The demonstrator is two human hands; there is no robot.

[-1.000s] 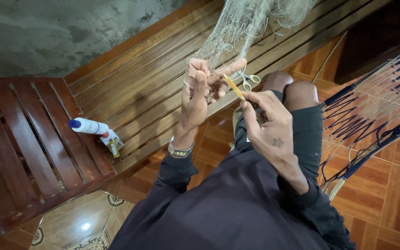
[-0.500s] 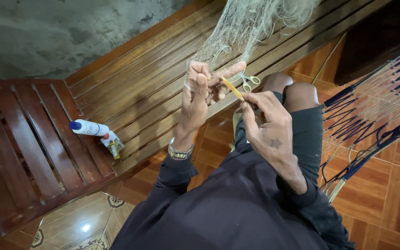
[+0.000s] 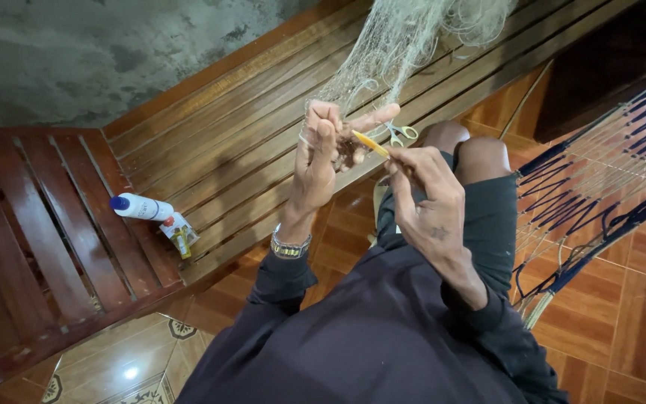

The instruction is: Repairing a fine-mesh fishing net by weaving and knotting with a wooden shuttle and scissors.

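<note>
Pale netting [image 3: 405, 45] hangs over the slatted wooden bench [image 3: 218, 142], and in the head view we find the left hand [image 3: 323, 161] raised upright, fingers clenched on a bunch of its mesh. We note the right hand [image 3: 424, 194] just beside it, fingers pinching a yellow netting needle [image 3: 370, 143]. Its long axis runs diagonally, tip pointing up-left toward the left hand. Small scissors [image 3: 400, 133] lie on the bench behind.
</note>
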